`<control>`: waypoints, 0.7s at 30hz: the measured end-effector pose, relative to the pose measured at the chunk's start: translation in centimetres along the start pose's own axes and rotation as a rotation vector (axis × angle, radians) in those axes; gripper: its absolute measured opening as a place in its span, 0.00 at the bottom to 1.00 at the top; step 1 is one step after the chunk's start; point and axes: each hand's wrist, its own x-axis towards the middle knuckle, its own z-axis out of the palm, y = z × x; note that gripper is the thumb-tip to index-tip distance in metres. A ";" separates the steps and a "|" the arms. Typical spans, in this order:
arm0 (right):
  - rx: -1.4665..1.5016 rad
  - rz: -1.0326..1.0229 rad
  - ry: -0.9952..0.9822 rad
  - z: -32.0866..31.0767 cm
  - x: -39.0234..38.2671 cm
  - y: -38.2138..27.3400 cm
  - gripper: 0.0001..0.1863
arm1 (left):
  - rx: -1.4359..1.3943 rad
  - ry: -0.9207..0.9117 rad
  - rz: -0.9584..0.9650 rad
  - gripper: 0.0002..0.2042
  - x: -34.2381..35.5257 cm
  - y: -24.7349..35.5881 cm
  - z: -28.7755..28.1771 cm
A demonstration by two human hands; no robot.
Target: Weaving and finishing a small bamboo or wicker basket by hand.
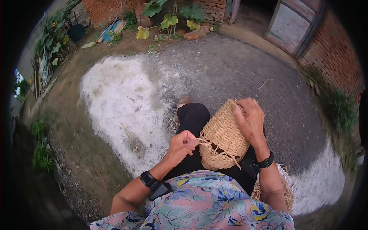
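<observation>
A woven straw basket [228,132] rests tilted on my lap, its tan strands plaited in rows. Dark gaps show between the strands near its lower end, where loose strand ends stick out. My left hand [181,145] pinches a straw strand [202,141] at the basket's left side, close to a knot. My right hand [250,118] grips the basket's upper right edge, thumb on the near face and fingers curled over the far side. Part of those fingers is hidden behind the weave.
By my right forearm lies a bundle of loose straw [287,188], partly hidden. White powdery ground [119,99] spreads to the left, dark pavement [230,61] ahead. Beyond stand a brick wall [337,50], a doorway with a metal door [289,27] and leafy plants [168,21].
</observation>
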 end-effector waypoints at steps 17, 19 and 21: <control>0.099 0.032 0.045 0.3 -0.5 0.1 0.09 | -0.338 0.275 -0.119 0.11 3.1 -4.8 -8.1; 0.103 0.031 0.055 0.0 -0.5 0.1 0.08 | -0.546 0.198 -0.130 0.10 2.8 -3.3 -7.6; 0.107 0.033 0.055 0.0 -0.6 0.1 0.08 | -0.803 0.073 -0.075 0.10 2.7 -2.6 -7.1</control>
